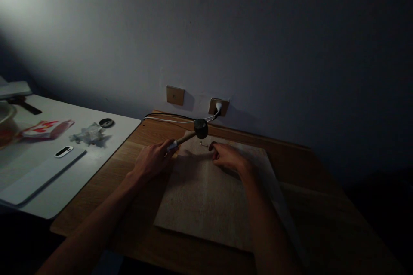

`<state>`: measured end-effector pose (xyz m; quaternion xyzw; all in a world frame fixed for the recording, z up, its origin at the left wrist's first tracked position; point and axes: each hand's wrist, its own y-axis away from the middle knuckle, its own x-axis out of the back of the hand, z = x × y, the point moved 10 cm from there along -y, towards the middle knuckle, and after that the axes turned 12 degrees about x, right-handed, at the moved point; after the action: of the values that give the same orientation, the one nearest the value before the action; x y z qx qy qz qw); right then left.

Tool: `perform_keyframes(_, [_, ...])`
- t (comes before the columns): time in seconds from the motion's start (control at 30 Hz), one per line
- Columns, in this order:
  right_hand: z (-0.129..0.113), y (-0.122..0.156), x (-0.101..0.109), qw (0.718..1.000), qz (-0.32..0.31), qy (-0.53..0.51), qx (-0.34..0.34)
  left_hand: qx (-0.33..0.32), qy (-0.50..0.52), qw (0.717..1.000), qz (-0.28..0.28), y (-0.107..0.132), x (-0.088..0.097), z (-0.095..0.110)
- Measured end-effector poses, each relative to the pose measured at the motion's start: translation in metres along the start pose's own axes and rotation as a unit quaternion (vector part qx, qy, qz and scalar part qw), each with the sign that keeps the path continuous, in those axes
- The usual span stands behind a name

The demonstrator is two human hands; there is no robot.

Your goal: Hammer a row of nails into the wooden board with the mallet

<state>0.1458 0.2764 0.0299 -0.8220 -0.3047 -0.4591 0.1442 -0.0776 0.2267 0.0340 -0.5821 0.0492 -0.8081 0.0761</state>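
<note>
The pale rectangular board [206,202] lies nearest you on the brown wooden table [106,189]. Your left hand [151,161] is closed around the light wooden handle of a black-headed mallet [197,131], its head raised over the board's far end. Your right hand [227,157] curls its fingertips at a small metal nail [204,144]; whether they grip it, I cannot tell.

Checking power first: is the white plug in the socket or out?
In: the white plug sits in the right-hand wall socket, cable trailing left.

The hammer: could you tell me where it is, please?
Head view, mid-frame: the hammer is gripped by the left hand, its head above the board, beside the nail near the right hand.
</note>
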Motion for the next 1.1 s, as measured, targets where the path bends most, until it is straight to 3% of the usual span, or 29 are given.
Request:
perform_keyframes(0.23, [-0.002, -0.011, 0.011, 0.99, 0.093, -0.091, 0.059, 0.001, 0.002, 1.0, -0.005, 0.0, -0.003, -0.001])
perform_keyframes(0.37, [0.021, -0.019, 0.016, 0.976, 0.205, -0.074, 0.029, 0.003, 0.004, 1.0, 0.002, 0.0, 0.0, 0.0])
perform_keyframes(0.47, [0.033, -0.022, 0.014, 0.967, 0.251, -0.049, 0.003, 0.002, 0.007, 1.0, 0.002, 0.001, 0.001, 0.001])
perform_keyframes(1.1, [0.033, -0.025, 0.003, 0.964, 0.265, 0.0, 0.016, 0.003, 0.0, 1.0, -0.006, 0.001, -0.001, 0.002])
